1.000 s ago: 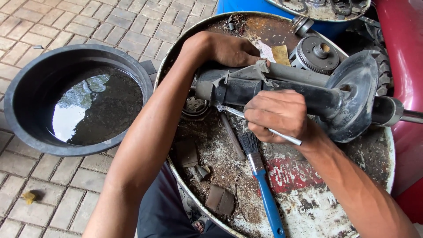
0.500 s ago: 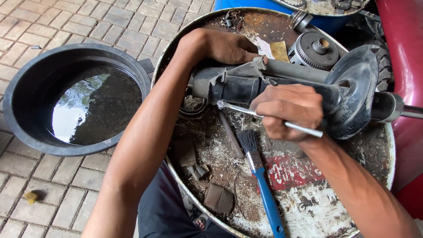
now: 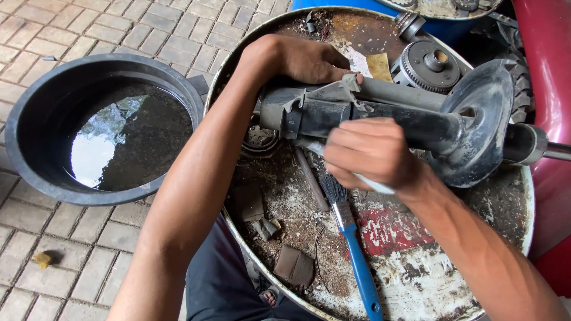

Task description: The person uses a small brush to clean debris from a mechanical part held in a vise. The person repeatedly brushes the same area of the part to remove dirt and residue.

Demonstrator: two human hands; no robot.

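Left hand (image 3: 297,59): curled over the strut (image 3: 380,113), steadying it on the drum (image 3: 452,279).
Right hand (image 3: 372,151): fist closed around a thin tool (image 3: 375,184).
Brush (image 3: 351,244): lying below the strut.

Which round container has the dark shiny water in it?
The black tub on the brick paving; the rusty drum beside it only carries dry parts and a blue brush.
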